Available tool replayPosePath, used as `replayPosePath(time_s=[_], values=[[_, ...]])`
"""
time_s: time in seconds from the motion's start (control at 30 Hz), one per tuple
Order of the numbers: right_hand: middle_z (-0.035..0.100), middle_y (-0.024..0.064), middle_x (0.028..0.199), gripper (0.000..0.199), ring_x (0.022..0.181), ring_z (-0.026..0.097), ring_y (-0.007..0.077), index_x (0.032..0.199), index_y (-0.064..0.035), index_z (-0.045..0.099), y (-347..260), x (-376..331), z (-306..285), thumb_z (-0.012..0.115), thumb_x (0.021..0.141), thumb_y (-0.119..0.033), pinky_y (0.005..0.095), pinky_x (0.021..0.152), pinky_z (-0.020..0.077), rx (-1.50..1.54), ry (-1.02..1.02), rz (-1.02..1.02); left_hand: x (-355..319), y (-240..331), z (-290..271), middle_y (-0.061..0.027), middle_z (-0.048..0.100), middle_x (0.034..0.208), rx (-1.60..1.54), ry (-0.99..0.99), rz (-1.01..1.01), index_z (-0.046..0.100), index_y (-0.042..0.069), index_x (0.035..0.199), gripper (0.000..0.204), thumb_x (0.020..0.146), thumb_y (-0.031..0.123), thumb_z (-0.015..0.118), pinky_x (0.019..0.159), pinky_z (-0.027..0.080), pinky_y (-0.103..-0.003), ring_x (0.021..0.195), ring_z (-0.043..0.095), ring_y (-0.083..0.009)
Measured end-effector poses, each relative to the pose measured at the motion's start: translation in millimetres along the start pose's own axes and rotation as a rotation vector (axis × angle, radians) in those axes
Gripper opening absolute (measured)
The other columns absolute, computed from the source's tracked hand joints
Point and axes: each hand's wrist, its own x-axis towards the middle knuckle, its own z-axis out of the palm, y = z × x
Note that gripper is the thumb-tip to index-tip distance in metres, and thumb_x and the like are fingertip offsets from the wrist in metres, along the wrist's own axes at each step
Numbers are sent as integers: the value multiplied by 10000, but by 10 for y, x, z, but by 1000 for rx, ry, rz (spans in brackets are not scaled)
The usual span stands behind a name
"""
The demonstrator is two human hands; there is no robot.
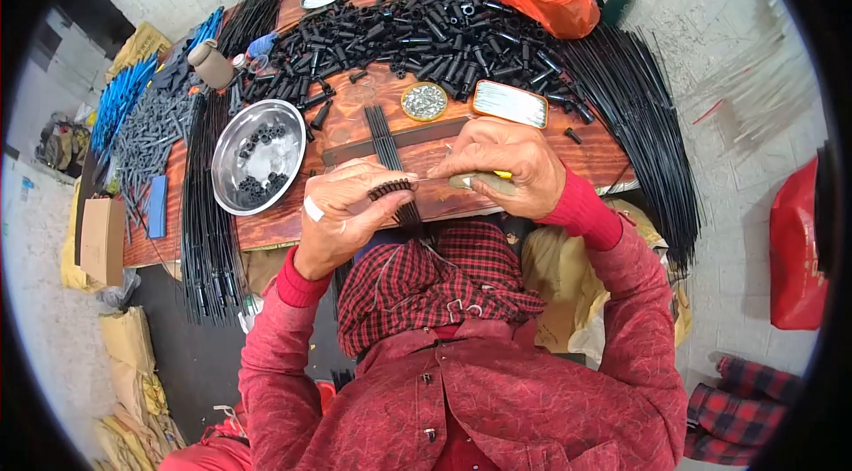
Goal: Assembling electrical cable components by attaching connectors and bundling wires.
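A row of small black ridged pieces [390, 189] is pinched between the thumb and fingers of my left hand [333, 212], which has white tape on it. My right hand [519, 167] closes around a greyish-green rounded object [462, 180] whose kind I cannot make out; a bit of yellow shows beside it. Its fingertips come close to the row, with a thin line between the hands. Beneath, a bundle of thin black rods [382, 126] lies across a dark flat bar [435, 132]. To the left, a steel bowl [222, 194] holds small black parts.
Behind my hands stand a round tin of small silver parts [424, 102] and a rectangular box of thin pins [510, 104]. Black tubular parts [417, 40] are heaped beyond, beside an orange bag [568, 11]. Long black rods [635, 107] overhang the table's right edge.
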Motion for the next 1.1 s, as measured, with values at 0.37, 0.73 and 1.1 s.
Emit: replayPosePath(time_s=[0.37, 0.73, 1.1], values=[[659, 101, 914, 260, 866, 630, 273, 1051, -52, 728, -5, -21, 17, 658, 800, -48, 378, 789, 498, -1, -17, 15, -10, -16, 13, -112, 733, 887, -7, 4, 15, 747, -3, 950, 173, 777, -7, 737, 734, 511, -298, 806, 680, -203], [673, 98, 911, 280, 856, 630, 264, 1051, -39, 723, 6, -45, 17, 657, 779, -19, 368, 773, 501, -10, 12, -10, -5, 2, 19, -110, 737, 886, -5, -6, 4, 750, 0, 942, 162, 781, 2, 736, 758, 522, -306, 818, 687, -207], [664, 102, 913, 296, 848, 624, 257, 1063, -33, 718, 8, -57, 1, 650, 778, 11, 355, 758, 491, 37, -5, 3, -4, -18, 33, -101, 742, 890, 13, -5, 21, 748, 2, 949, 166, 783, 2, 736, 759, 524, -306, 819, 687, -201]])
